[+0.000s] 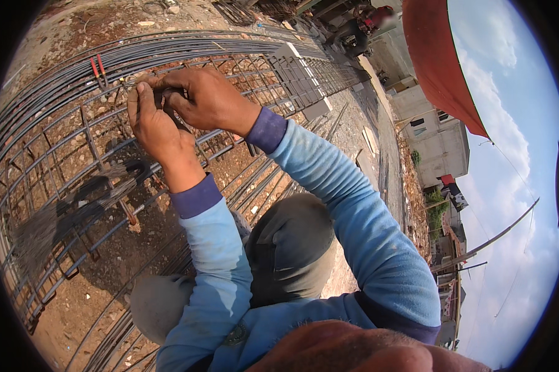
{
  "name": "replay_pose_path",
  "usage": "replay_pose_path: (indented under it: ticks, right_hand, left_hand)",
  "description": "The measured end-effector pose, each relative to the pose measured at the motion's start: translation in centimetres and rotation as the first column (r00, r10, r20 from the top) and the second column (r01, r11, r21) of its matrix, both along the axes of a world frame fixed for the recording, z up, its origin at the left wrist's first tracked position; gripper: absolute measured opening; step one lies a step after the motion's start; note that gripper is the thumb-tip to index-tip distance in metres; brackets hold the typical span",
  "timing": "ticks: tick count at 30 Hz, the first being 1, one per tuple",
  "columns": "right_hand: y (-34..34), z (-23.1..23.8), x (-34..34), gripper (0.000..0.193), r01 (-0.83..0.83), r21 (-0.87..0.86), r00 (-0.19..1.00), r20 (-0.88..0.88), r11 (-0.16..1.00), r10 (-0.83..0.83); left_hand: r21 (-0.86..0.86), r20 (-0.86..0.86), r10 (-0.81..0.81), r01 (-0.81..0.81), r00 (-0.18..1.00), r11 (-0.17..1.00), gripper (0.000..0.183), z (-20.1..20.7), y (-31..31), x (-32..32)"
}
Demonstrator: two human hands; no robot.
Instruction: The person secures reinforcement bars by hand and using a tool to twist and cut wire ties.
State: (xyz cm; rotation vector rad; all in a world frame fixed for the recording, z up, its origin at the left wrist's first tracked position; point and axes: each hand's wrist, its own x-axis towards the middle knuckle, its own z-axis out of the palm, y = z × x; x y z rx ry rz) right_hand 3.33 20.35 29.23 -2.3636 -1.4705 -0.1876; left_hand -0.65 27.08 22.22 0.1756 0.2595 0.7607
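Both hands meet over a long cage of steel reinforcing bars (87, 133). My left hand (158, 133) is closed, its thumb and fingertips pinched together at the upper bars. Beside it, my right hand (208, 99) is curled, its fingers bent in close to the left fingertips. Whatever lies between the fingers is too small and hidden to make out. Left of the hands, pincers with red handles (97, 67) rest among the bars. A fanned bundle of thin grey wire (50, 229), with something black around it, lies across the cage.
Long loose bars (168, 43) run along the cage's far side, and more lie by my knees. A grey board (298, 80) sits under the cage farther along. Another person (360, 31) is in the background. An orange-red tarp (443, 56) hangs at upper right.
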Motion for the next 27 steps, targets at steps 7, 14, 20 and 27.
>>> replay_pose_path:
  ticks: [7, 14, 20, 27]
  right_hand:
    - [-0.1, -1.6, 4.1, 0.024, 0.022, -0.044, 0.971, 0.239, 0.999, -0.01]
    - [-3.9, -7.0, 18.3, 0.028, 0.347, 0.011, 0.906, -0.262, 0.938, -0.332]
    - [-6.2, -9.0, 17.4, 0.03, 0.217, -0.358, 0.96, 0.246, 0.908, -0.133]
    - [-8.7, -15.9, 19.6, 0.028, 0.071, -0.499, 0.947, 0.305, 0.864, 0.099]
  left_hand:
    - [-0.084, -0.111, -0.069, 0.059, 0.991, 0.995, 0.031, -1.4, -1.7, 1.3]
    - [-0.078, -0.33, -0.192, 0.176, 0.924, 0.981, 0.038, -6.0, -3.7, 1.9]
    - [0.059, -0.465, 0.115, -0.099, 0.878, 0.993, 0.029, -8.9, -0.6, 2.7]
    - [0.367, -0.758, -0.159, 0.615, 0.633, 0.698, 0.032, -9.3, -5.0, 5.6]
